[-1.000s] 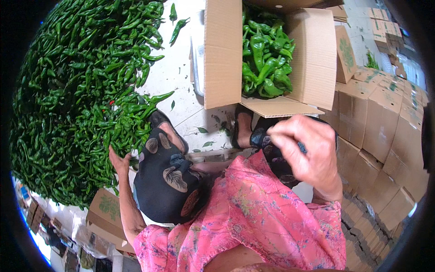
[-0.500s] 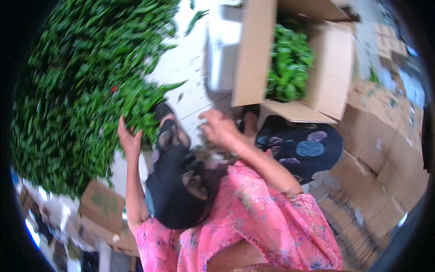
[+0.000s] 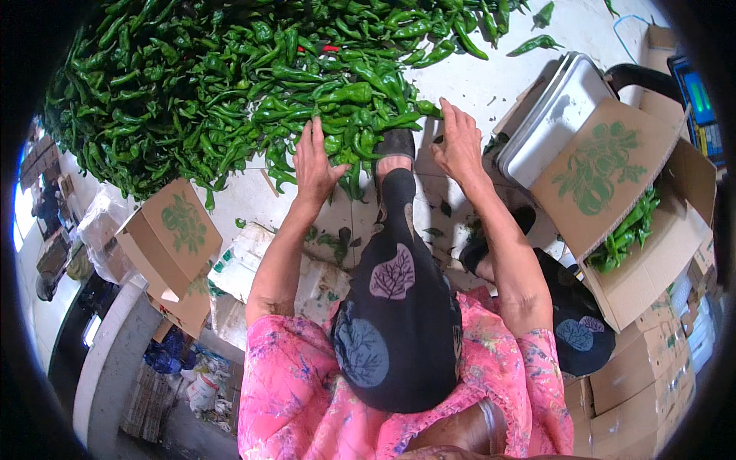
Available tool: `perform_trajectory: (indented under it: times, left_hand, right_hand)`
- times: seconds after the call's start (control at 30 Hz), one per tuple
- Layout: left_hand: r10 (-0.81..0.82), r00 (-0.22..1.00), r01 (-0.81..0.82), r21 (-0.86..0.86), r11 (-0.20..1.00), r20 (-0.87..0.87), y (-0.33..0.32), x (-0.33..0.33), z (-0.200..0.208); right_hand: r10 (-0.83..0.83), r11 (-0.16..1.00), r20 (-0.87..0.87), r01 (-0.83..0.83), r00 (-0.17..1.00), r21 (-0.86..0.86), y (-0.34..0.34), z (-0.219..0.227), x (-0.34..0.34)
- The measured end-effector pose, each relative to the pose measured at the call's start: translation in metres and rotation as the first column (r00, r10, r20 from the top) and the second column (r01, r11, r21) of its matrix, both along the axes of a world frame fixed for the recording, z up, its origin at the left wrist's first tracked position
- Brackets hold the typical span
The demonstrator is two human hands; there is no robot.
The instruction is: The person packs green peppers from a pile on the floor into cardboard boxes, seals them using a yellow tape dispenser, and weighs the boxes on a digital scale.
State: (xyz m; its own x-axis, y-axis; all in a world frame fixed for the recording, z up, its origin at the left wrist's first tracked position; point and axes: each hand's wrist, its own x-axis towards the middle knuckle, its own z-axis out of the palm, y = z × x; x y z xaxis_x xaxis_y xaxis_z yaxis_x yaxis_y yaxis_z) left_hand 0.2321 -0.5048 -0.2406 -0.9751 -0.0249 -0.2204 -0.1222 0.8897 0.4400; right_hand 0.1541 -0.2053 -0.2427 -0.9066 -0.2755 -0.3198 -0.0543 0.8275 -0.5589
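Note:
A wide heap of long green peppers (image 3: 222,100) spreads across the pale floor ahead of me. My left hand (image 3: 313,167) is at the heap's near edge, with its fingers stretched out against the peppers and thumb apart. Across from it, my right hand (image 3: 461,146) has its fingers extended beside the right edge of the heap, near a pepper's tip; nothing shows in its grasp. Between both hands, several peppers lie over my dark shoe (image 3: 395,144). One red pepper (image 3: 328,48) stands out among the green.
To the right, an open cardboard box (image 3: 652,268) holds green peppers, beside a pale plastic tub (image 3: 556,107). Another open carton (image 3: 180,230) stands at the left, near a dirty white foam piece (image 3: 307,284). Stacked cardboard (image 3: 644,376) sits at the lower right. Loose leaves dot the floor.
The view has swung left, so the heap now lies ahead and the pepper box at the right. My right hand has moved from beside the box to the heap's edge; the left stays by the peppers.

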Motion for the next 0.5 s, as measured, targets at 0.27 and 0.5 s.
perform_trajectory:
  times: [0.27, 0.5]
  left_hand:
    - [-0.064, 0.997, 0.06, -0.074, 0.995, -0.047, -0.001, -0.008, -0.021]
    - [0.017, 0.998, -0.021, -0.072, 0.997, -0.053, 0.008, 0.001, -0.03]
  right_hand:
    - [0.141, 0.986, -0.136, -0.152, 0.981, -0.074, -0.055, -0.014, -0.032]
    - [0.138, 0.978, 0.023, -0.133, 0.99, -0.159, -0.076, -0.024, -0.059]
